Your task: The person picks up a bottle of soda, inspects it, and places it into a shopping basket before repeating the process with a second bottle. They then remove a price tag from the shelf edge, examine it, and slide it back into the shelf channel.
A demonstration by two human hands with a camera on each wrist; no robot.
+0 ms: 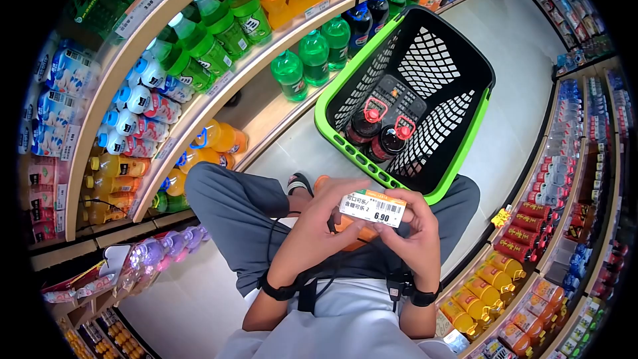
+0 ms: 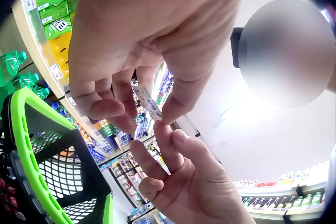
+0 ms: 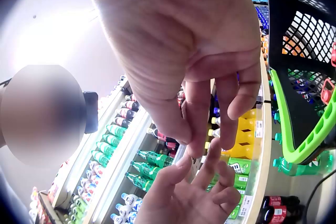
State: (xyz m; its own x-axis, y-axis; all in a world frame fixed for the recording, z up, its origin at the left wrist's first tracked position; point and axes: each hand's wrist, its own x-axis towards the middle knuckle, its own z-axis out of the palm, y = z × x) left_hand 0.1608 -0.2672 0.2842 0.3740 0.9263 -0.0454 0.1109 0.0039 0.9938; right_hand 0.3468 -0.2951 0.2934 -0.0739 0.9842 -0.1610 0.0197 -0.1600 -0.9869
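In the head view, a white price tag (image 1: 374, 208) with an orange top strip, a barcode and the figure 6.90 is held up before the lap. My left hand (image 1: 319, 221) pinches one end between thumb and fingers. At the other end, my right hand (image 1: 413, 231) grips it with thumb and curled fingers. The left wrist view shows the tag (image 2: 148, 102) nearly edge-on, the fingertips of both hands meeting at its lower end. In the right wrist view the fingers hide most of it. Behind the hands is a partly covered orange thing (image 1: 349, 234).
A black shopping basket (image 1: 435, 100) with a green rim stands ahead, holding two dark bottles (image 1: 379, 131) with red carry handles. Drink shelves (image 1: 259, 53) curve along the left, with green soda bottles (image 1: 289, 74) on a lower one. More shelves (image 1: 551, 179) line the right.
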